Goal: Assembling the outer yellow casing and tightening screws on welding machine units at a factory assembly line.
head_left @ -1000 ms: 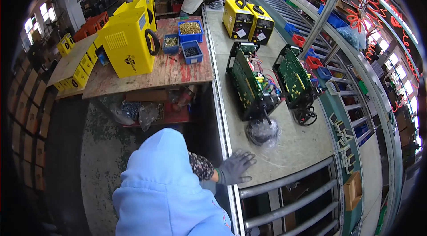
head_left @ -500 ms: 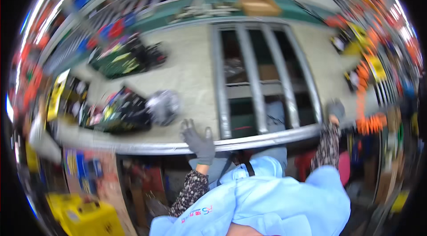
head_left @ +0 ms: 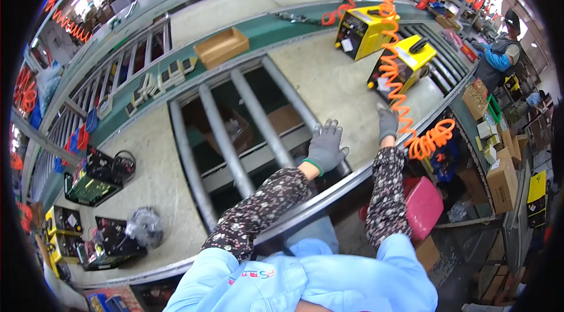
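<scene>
My left hand [head_left: 325, 146], in a grey glove, is spread open over the end of a metal roller [head_left: 294, 106] in the conveyor gap, holding nothing. My right hand [head_left: 388, 122], also gloved, reaches over the grey bench top [head_left: 335, 83] toward a yellow machine box [head_left: 403, 67] with a black handle, fingers extended and apart from it. A second yellow box [head_left: 359, 31] stands just behind. An orange coiled air hose [head_left: 399, 94] hangs down beside my right wrist.
Open circuit-board chassis units [head_left: 97, 174] lie on the bench at left with a bagged bundle [head_left: 144, 227]. A cardboard tray [head_left: 221, 46] sits on the green shelf. A pink stool [head_left: 424, 206] and cardboard boxes [head_left: 499, 174] stand at right; another person [head_left: 499, 56] works far right.
My view has swung right along the line. Both hands have lifted off the bench edge and moved forward, the right toward the yellow boxes that have come into view.
</scene>
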Available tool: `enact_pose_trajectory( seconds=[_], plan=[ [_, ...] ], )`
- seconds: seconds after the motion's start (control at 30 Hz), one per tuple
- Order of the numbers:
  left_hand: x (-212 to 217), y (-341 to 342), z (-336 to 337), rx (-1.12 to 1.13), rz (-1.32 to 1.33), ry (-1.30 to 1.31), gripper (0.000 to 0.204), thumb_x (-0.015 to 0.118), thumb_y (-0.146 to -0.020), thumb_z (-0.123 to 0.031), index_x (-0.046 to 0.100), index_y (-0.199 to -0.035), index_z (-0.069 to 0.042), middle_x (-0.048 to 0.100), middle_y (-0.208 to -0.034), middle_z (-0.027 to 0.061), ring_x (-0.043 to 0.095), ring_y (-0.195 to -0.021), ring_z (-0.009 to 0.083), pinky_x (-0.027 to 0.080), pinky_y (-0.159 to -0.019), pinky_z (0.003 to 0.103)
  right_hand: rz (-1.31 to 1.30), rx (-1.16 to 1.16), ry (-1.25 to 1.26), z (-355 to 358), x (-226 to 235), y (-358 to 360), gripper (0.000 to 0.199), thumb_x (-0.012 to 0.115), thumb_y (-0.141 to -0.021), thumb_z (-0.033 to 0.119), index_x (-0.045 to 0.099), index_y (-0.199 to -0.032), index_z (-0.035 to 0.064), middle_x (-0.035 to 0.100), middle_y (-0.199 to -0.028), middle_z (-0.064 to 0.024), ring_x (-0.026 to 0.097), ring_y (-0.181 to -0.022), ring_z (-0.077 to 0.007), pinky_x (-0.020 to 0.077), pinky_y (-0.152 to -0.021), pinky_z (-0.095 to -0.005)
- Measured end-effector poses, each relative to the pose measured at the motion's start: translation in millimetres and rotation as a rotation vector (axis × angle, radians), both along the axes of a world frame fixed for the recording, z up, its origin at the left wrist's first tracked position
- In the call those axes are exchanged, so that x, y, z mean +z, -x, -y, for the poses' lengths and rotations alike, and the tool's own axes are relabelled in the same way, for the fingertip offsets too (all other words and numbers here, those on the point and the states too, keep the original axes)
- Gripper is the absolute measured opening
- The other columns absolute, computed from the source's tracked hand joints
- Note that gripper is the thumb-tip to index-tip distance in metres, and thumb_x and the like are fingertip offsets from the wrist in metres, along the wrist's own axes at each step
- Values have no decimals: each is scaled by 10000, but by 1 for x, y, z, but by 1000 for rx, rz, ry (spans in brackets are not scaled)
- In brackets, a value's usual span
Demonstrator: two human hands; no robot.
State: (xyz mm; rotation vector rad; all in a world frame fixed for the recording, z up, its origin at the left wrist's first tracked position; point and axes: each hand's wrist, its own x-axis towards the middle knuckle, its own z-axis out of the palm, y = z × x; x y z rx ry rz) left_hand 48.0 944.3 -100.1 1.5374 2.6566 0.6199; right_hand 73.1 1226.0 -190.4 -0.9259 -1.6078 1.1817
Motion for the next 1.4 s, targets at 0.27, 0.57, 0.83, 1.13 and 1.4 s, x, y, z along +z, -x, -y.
enact_pose_trajectory(
  seconds=[0.27,0.57,0.83,1.13,1.4],
  plan=[
    [-43,44,-71,18,-38,256,836,406,-863,-602,208,-1458,-49,191,-1524,154,163,-1416,286,106,-1114,542,-1532,588,975,-2,104,10,238,642,-859,217,622,-1043,66,604,-1181,-105,558,-1092,-264,464,-933,-467],
    [-36,45,-65,13,-44,252,807,394,-880,-588,213,-1456,-52,196,-1522,154,162,-1416,281,93,-1122,532,-1682,542,520,-1,181,-34,353,587,-876,199,567,-1149,-23,602,-1188,-150,567,-1106,-277,470,-955,-460],
    [-32,45,-32,32,-62,235,783,413,-875,-575,238,-1449,-71,222,-1510,161,183,-1410,283,96,-1117,548,-1777,551,659,-29,175,-40,413,534,-922,232,462,-1226,-36,520,-1268,-168,506,-1168,-322,457,-1008,-471],
    [-28,43,19,39,-98,262,774,409,-882,-562,229,-1452,-69,224,-1509,164,187,-1410,279,87,-1112,559,-1720,226,526,-52,158,-16,338,583,-910,267,507,-1141,33,552,-1182,-97,557,-1085,-261,533,-935,-410],
    [-21,38,80,43,-125,318,778,416,-881,-562,230,-1450,-66,221,-1505,172,211,-1397,296,92,-1105,571,-1472,-114,261,-57,177,-13,340,479,-934,208,460,-1237,55,476,-1266,-116,537,-1136,-324,503,-973,-422]
  ],
)
